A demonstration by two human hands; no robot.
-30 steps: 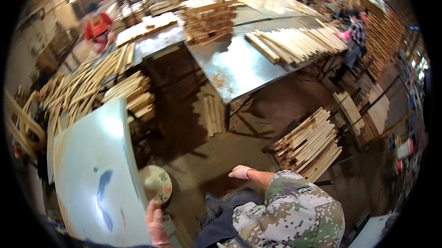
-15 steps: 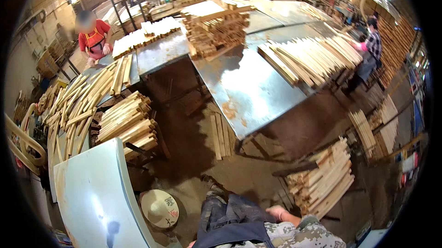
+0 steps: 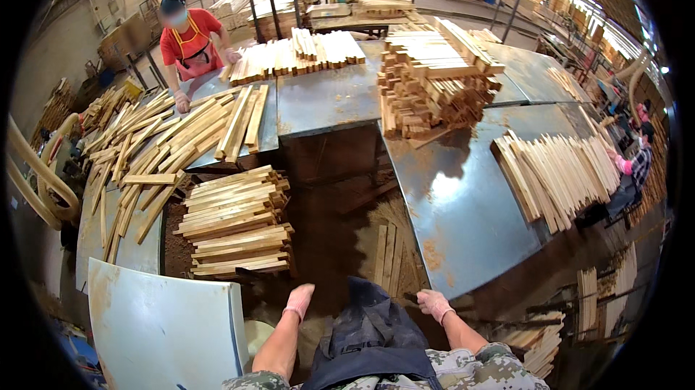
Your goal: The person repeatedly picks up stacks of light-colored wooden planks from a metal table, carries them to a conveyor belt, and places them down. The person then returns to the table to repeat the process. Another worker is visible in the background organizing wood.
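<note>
My left hand (image 3: 299,299), in a pale glove, hangs in front of me, nearest to a stack of wooden strips (image 3: 235,227). It touches nothing visible, and its finger shape is blurred. My right hand (image 3: 436,305), gloved too, is closed with curled fingers near the close corner of a metal-topped table (image 3: 463,252). A small dark bit shows by its fingertips; whether it is gripped is unclear. Between my arms hangs a dark apron (image 3: 365,339). Several strips (image 3: 389,256) lie on the floor ahead, beside the table.
A pale metal panel (image 3: 166,325) stands at near left. Loose strips (image 3: 145,144) cover the left table, where a person in red (image 3: 192,43) works. A tall wood pile (image 3: 434,86) and a spread of strips (image 3: 557,173) lie on the tables. Another person (image 3: 641,162) stands far right.
My view has swung left and moved forward, so the scene shifts right. Both my forearms have come up into view; earlier only my right hand showed clearly, low beside my body.
</note>
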